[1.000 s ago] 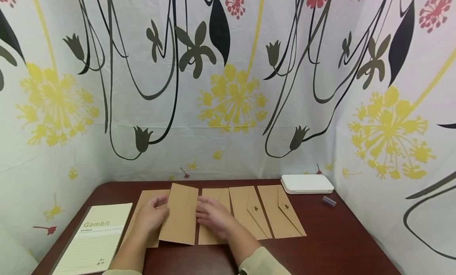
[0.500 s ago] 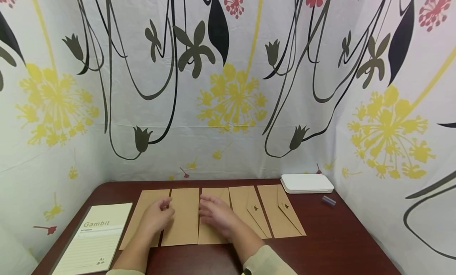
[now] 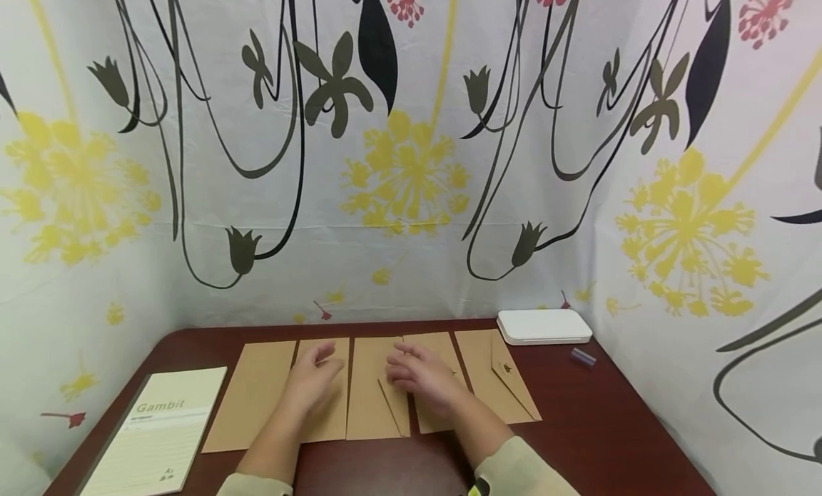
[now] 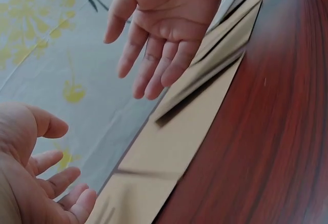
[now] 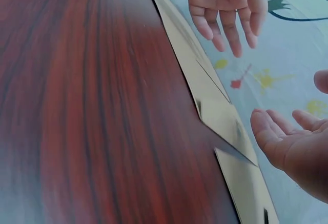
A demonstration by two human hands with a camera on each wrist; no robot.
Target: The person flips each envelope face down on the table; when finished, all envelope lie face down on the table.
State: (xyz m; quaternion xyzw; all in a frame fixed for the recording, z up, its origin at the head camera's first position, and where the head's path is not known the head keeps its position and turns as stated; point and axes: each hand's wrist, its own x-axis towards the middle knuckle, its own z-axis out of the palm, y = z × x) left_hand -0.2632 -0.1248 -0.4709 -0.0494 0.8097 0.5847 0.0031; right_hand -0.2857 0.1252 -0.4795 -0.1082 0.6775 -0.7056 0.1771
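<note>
Five brown envelopes lie side by side in a row, among them the leftmost [image 3: 252, 396], the middle one [image 3: 372, 403] and the rightmost [image 3: 488, 367]. My left hand [image 3: 308, 383] is over the second envelope from the left, palm facing inward, holding nothing. Over the third and fourth envelopes is my right hand [image 3: 427, 382], its fingers relaxed and pointing left. In the left wrist view both the left hand [image 4: 41, 170] and the right hand [image 4: 164, 34] appear above the row with bare palms. The right wrist view shows the same gap between them.
A cream notebook [image 3: 154, 432] lies at the table's left side. At the back right is a white case [image 3: 544, 327], with a small dark blue item [image 3: 583, 357] in front of it. A patterned curtain [image 3: 411, 282] hangs behind the table.
The second envelope, upright between the hands a second ago, now lies flat. Both hands have let go and shifted right. The flap line on the third envelope has come into sight.
</note>
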